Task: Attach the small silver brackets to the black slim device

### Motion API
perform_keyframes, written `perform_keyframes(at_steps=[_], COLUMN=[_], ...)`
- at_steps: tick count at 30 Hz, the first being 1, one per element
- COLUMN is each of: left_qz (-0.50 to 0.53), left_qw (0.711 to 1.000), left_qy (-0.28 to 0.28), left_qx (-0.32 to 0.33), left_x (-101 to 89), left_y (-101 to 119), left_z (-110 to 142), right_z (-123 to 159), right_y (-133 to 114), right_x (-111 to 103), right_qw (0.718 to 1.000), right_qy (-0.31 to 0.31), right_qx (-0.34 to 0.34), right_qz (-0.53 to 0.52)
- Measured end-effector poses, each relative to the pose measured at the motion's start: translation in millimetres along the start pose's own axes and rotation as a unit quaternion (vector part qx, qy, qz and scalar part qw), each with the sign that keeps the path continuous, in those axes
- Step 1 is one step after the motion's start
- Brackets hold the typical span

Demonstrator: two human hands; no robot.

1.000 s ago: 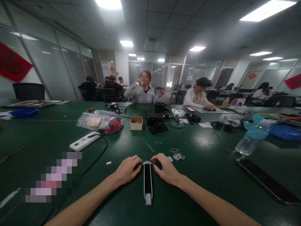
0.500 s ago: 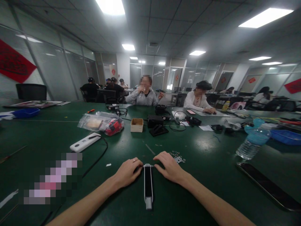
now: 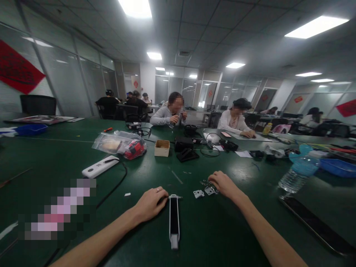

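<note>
A narrow white-framed device with a black face (image 3: 174, 215) lies on the table before me, a pale grey block at its near end. Across its far end runs a thin metal rod (image 3: 179, 197). My left hand (image 3: 151, 202) is closed with thumb and fingertips at the rod's left end. Off to the right, my right hand (image 3: 224, 184) reaches down at a scatter of small metal rings (image 3: 205, 182), its fingers bent together; anything between the fingertips is hidden. Beside the rings lie two small metal plates with holes, one plate (image 3: 198, 194) left of the other plate (image 3: 209, 190).
Further back are a clear plastic bag (image 3: 111, 142), a small open box (image 3: 161, 149) and a black case (image 3: 183, 144). A white power strip (image 3: 100, 166) lies left. A water bottle (image 3: 299, 174) and a phone (image 3: 314, 222) lie right. Two people sit opposite.
My right hand has left the rod's right end and moved right and away to the small rings, uncovering the plates. My left hand stays at the rod.
</note>
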State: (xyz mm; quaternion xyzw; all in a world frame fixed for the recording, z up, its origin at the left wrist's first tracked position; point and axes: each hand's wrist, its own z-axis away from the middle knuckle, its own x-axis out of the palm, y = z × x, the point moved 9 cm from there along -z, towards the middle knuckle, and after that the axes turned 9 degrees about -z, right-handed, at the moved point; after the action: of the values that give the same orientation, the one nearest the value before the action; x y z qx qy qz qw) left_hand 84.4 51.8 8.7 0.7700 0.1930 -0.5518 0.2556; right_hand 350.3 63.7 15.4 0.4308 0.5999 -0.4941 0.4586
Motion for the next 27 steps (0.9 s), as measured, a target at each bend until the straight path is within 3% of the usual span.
perform_keyframes(at_steps=[9,20,27], left_qz=[0.006,0.002,-0.012], left_qw=[1.0,1.0,1.0], left_qy=[-0.008,-0.007,-0.011], left_qx=[-0.007,-0.01,-0.007], left_x=[0.5,-3.4,-3.0], left_y=[-1,1,3], left_z=[0,0,1], right_z=[0,-5,-10], right_y=[6,1,10], right_x=[3,8,12], right_qw=[0.999,0.999,0.998], right_qy=[-0.019,0.006,0.001], right_qx=[0.024,0.013,0.048], right_qz=[-0.008,-0.036,-0.043])
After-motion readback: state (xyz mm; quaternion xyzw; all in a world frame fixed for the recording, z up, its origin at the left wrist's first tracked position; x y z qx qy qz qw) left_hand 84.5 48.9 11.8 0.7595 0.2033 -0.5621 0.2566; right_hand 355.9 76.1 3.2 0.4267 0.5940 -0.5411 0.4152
